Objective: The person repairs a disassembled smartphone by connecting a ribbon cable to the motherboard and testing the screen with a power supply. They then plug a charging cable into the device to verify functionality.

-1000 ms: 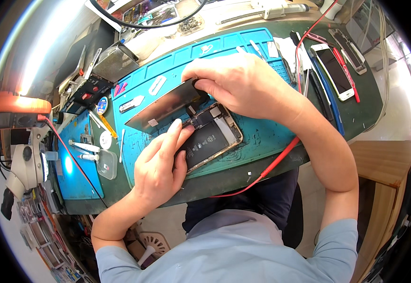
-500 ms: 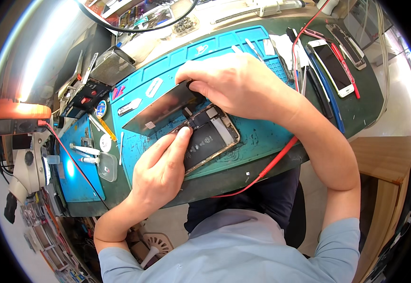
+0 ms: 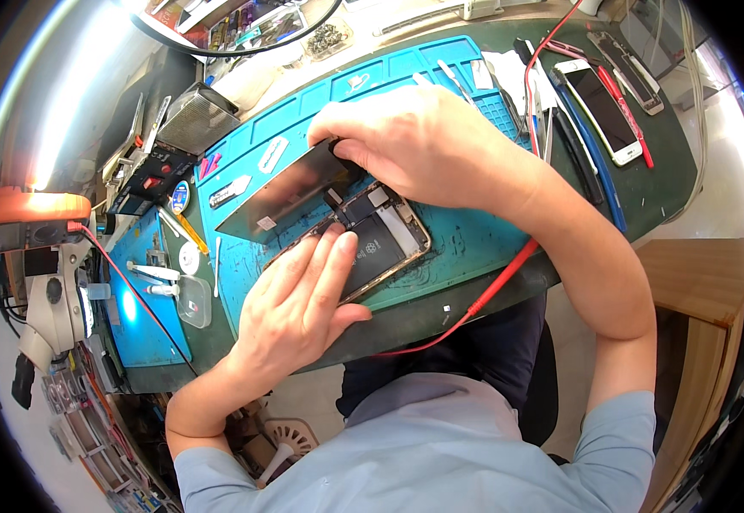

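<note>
An opened phone body (image 3: 404,229) lies on a blue work mat (image 3: 457,248), its black battery (image 3: 373,248) and inner parts exposed. Along its far-left side the detached screen (image 3: 282,195) stands tilted up, its metal back side facing me. My right hand (image 3: 414,141) pinches the screen's upper right corner between thumb and fingers. Over the near-left part of the phone body lies my left hand (image 3: 291,299), fingers stretched out and thumb spread away. Its fingertips touch near the phone's inner connector area; exactly what lies under them is hidden.
A red test probe (image 3: 504,275) and its cable lie at the mat's near-right edge. To the right are a white phone (image 3: 602,113), a blue tool (image 3: 598,184) and tweezers (image 3: 548,132). An orange multimeter (image 3: 40,209) stands at left, near a clear plastic box (image 3: 194,301).
My left hand has opened from a thumb-and-finger press into a flatter spread, thumb now off the phone. The right hand still holds the screen, slightly shifted in the view.
</note>
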{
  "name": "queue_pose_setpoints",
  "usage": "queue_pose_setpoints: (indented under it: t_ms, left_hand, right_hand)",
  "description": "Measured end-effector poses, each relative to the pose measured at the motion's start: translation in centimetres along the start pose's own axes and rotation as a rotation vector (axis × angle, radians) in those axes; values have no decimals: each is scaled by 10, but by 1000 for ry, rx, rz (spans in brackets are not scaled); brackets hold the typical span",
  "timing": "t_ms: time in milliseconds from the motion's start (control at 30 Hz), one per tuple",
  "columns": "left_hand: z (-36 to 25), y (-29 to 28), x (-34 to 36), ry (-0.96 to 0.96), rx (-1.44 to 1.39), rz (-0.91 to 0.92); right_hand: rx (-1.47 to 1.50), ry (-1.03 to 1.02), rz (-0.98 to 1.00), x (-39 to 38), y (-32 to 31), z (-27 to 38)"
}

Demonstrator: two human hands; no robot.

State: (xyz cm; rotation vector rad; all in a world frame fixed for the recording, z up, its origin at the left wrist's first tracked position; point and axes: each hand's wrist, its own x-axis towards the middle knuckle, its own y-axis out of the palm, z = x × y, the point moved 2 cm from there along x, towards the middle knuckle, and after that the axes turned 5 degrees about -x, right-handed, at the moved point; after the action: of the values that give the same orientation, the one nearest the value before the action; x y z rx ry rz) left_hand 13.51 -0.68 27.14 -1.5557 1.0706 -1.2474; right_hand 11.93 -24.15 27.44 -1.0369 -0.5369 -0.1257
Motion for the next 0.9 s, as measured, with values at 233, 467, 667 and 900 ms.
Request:
queue_pose_setpoints:
  t_ms: [233, 467, 667, 900]
  left_hand:
    - [7, 3, -5, -75, -166, -116]
    - [11, 10, -11, -85, -197, -186]
    - [8, 6, -9, -141, -102, -67]
    - [11, 6, -9, -153, -137, -58]
  right_hand:
    - [-9, -13, 3, 0, 0, 0]
    - [-13, -11, -11, -1, 1, 0]
    - [-7, -12, -11, 0, 0, 0]
    - [-15, -32, -35, 0, 1, 0]
